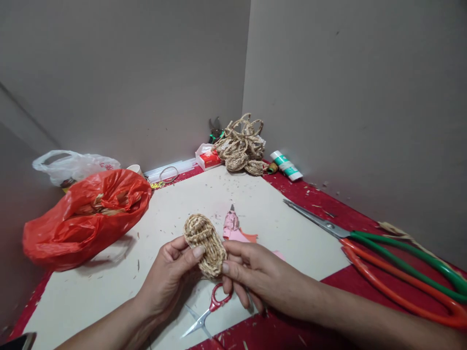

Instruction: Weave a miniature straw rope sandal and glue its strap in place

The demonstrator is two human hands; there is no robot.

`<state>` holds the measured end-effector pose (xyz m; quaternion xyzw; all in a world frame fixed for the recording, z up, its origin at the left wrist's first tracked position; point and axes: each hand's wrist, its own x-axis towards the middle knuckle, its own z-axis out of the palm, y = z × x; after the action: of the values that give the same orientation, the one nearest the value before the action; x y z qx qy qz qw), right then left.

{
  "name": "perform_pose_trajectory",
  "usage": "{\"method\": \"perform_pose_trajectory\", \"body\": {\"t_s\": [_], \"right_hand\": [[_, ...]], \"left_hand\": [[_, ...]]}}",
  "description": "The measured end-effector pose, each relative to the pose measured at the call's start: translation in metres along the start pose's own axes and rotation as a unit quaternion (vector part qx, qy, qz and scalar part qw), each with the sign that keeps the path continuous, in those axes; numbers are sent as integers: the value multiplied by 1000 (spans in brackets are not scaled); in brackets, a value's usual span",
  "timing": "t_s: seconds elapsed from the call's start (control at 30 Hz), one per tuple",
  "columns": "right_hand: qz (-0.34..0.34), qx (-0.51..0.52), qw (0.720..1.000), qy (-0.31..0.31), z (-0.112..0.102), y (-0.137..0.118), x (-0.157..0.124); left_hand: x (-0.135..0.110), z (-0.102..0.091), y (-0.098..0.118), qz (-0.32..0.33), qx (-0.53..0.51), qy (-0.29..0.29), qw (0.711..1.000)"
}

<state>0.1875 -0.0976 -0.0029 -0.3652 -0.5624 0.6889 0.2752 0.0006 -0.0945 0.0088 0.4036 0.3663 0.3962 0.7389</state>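
1. Left hand (168, 272): raised above the surface, fingers pinching the near-left edge of a small woven straw sandal (205, 244), thumb pressed flat on its top face.
2. Right hand (255, 274): reaching in from the right, thumb and fingers pinching the near-right end of the same woven straw sandal, remaining fingers curled loosely beneath.
3. Woven straw sandal: held between both hands over the near middle of the cream board (270, 228), tilted with its looped toe end pointing away and up.
4. Small red-handled scissors (209, 311): lying on the cream board just below the hands, blades pointing toward the near-left.
5. Pink glue gun (233, 227): resting on the cream board just behind the sandal, nozzle pointing away, orange trigger on its right side.
6. Large shears (383, 257): lying on the red surface (328, 206) at the right, one handle green, one orange, steel blades pointing toward the far-left.
7. Red plastic bag (83, 216): lying on the left, partly on the board, straw showing in its mouth; white plastic bag (73, 165) behind it.
8. Pile of braided straw rope (242, 146): heaped in the far corner against the walls, small red-and-white box (207, 157) just to its left, green-and-white tube (286, 165) to its right.
9. Straw scraps scattered across board and red surface.
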Motion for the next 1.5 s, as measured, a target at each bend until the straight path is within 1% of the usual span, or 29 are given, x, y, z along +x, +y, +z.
{"method": "perform_pose_trajectory", "body": {"t_s": [0.1,0.17,0.23,0.3,0.37,0.47,0.53,0.63,0.7,0.8,0.9,1.0,1.17,1.23,1.3,1.33,1.37,1.43,1.5], "right_hand": [[-18,52,998,-3,-3,1,0],[-30,92,995,6,-5,1,1],[-43,132,990,31,-8,-1,1],[-52,166,983,61,-9,-3,2],[-55,196,976,76,-9,-5,2],[-47,224,971,63,-8,-6,2],[-38,228,972,42,-6,-5,1],[-27,225,974,8,-1,-1,-1],[-24,221,975,-7,3,1,-1],[-24,220,975,-6,8,4,-1],[-30,222,975,-1,10,5,-1],[-29,205,978,-8,11,5,-1],[-39,159,986,-28,14,4,0],[-28,125,991,-36,14,3,0],[-7,64,998,-27,13,2,-1],[-6,28,1000,-8,11,2,-2],[-21,-8,1000,21,10,2,-3],[-100,-69,987,100,6,3,-5],[-194,-123,960,159,4,5,-7]], "left_hand": [[0,0,2,-2,-1,4,1000],[1,-2,3,-2,-14,17,1000],[2,-5,3,7,-16,46,999],[5,-8,3,23,8,80,996],[7,-10,3,33,37,102,994],[10,-11,2,35,37,109,993],[11,-8,1,41,10,98,994],[9,-2,-2,64,-28,64,995],[6,1,-6,60,-46,43,996],[0,3,-13,38,-50,11,998],[-3,5,-19,46,-23,-33,998],[-2,8,-20,45,-14,-67,997],[-1,14,-11,39,-19,-91,995],[-3,12,-6,31,-27,-78,996],[-4,9,-1,23,-32,-49,998],[-4,6,1,19,-35,-40,998],[-4,4,3,15,-41,-33,998],[-3,-1,5,11,-56,-24,998],[0,-5,5,11,-62,-18,998]]}}
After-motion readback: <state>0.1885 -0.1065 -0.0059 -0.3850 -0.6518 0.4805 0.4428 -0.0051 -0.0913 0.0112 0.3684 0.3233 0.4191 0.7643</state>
